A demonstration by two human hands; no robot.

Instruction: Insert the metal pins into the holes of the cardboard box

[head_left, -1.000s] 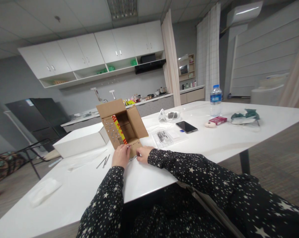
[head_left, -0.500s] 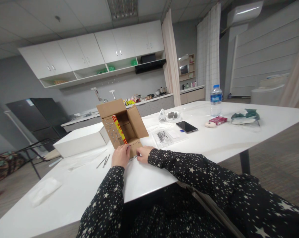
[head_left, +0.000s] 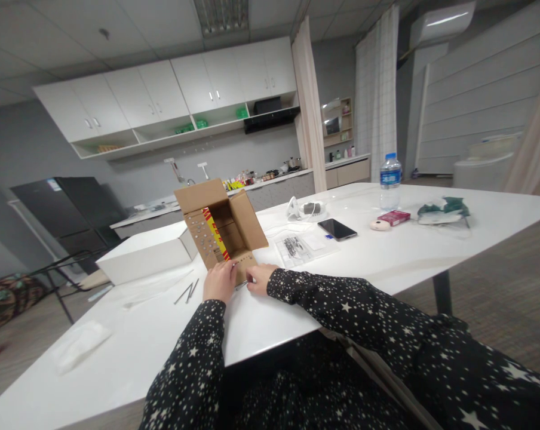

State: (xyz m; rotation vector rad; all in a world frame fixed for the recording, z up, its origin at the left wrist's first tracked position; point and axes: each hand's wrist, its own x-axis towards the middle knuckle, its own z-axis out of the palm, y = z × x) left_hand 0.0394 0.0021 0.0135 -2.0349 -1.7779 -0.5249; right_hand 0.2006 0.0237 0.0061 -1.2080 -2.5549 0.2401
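An open cardboard box [head_left: 196, 230] stands tilted on the table, flaps spread, with yellow-and-red tape along one edge. Small pale dots cover its left flap, and a row of dark dots runs along the front flap [head_left: 247, 261]. My left hand [head_left: 220, 282] is closed at the front flap's left side, its fingertips by a tiny item too small to name. Beside the flap's lower right, my right hand [head_left: 260, 278] has its fingers pinched together near the tabletop. What they hold, if anything, is hidden. Several thin metal rods [head_left: 189, 291] lie left of my left hand.
A white box [head_left: 144, 254] sits behind on the left of the white table [head_left: 171, 346]. To the right are a clear plastic bag [head_left: 294, 249], a phone [head_left: 337, 229], a water bottle [head_left: 390, 182], a pink box [head_left: 394, 218] and a green-and-white packet [head_left: 444, 210]. Crumpled white wrapping [head_left: 82, 346] lies front left.
My left hand has shifted very slightly to the right at the front flap. My right hand and the cardboard box look the same.
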